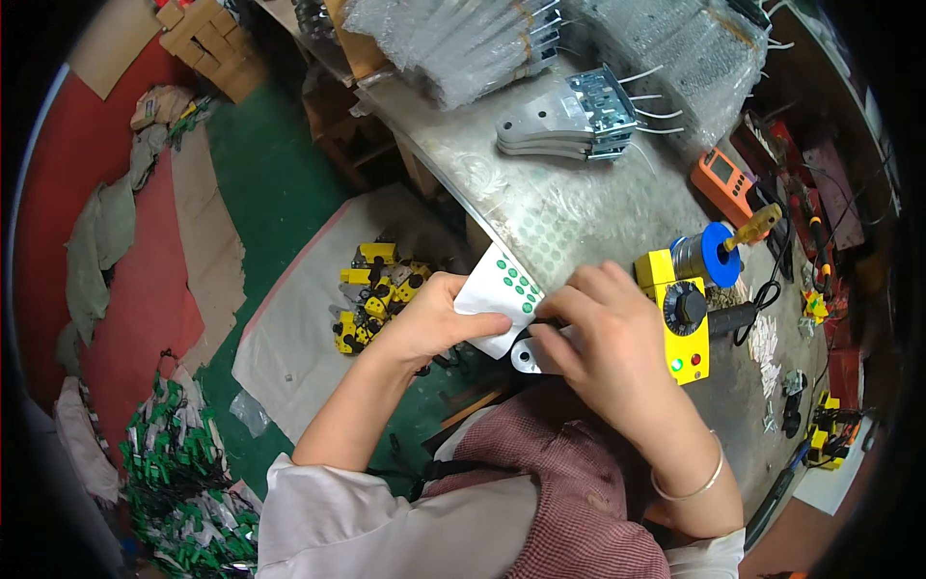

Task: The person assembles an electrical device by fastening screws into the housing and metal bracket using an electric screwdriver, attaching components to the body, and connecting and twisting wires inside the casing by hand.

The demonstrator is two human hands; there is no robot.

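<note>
My left hand [424, 323] is closed on a white sheet of stickers [490, 282] with rows of round green dots, the thumb lying flat across its near part. My right hand [617, 333] is at the sheet's right edge with fingers bent together in a pinch; what lies between the fingertips is too small to make out. Beneath the right hand, a grey rounded part with a hole [524, 358] sticks out beside the sheet, mostly covered by that hand. Pale green round marks [545, 241] show on the bench just beyond the sheet.
A yellow box with a black dial [675, 323], a solder spool [709, 256] and an orange meter [723, 183] stand at right. Grey parts with white wires [555, 130] and bubble-wrapped stacks [453, 43] lie at the back. Yellow pieces [381, 294] lie on a floor sheet at left.
</note>
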